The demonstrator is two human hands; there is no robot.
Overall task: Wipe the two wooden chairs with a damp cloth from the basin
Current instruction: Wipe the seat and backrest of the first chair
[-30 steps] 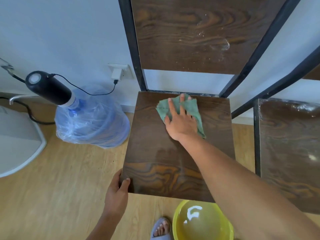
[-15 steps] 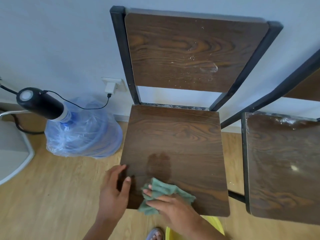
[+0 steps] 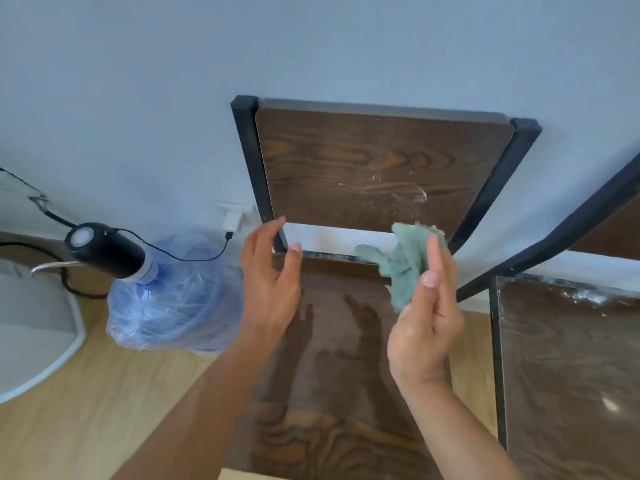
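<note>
A dark wooden chair [image 3: 339, 403] with a black metal frame stands against the wall in front of me. White smears mark its backrest [image 3: 381, 168]. My right hand [image 3: 422, 323] is raised above the seat and grips a crumpled green cloth [image 3: 401, 265]. My left hand [image 3: 270, 278] hovers open to the left of the cloth, fingers apart, holding nothing. A second wooden chair [image 3: 568, 375] stands to the right, with dusty white marks along the back of its seat. The basin is out of view.
A blue water jug [image 3: 173, 306] wrapped in plastic, with a black pump [image 3: 104, 251] on top, stands left of the chair. A cable runs from the pump to a wall charger [image 3: 233, 220]. A white object [image 3: 31, 341] sits on the wooden floor at far left.
Both hands have lifted off the seat. The right hand has raised the cloth from the seat's front edge into the air; the left has let go of the seat corner. The view has tilted up.
</note>
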